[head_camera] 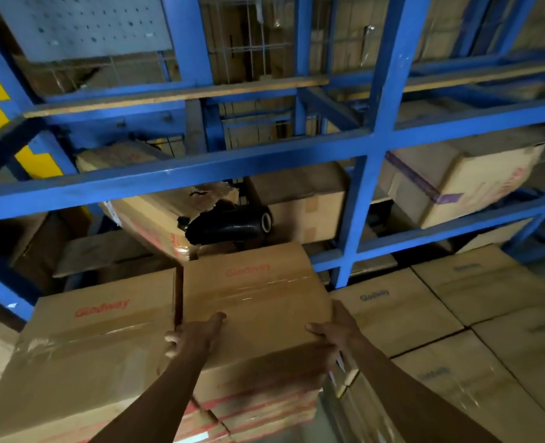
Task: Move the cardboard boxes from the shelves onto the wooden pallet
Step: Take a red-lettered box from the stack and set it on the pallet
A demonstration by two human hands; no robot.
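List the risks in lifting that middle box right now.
The left hand and right hand grip only the near corners of the taped box, so it could tip away. It sits tight against the neighbouring box and may drag it. The black roll lies just behind.

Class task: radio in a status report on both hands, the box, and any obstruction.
Left hand and right hand grip the centre box at its near corners. Neighbouring box tight against its left side. Black film roll behind, clear of it.
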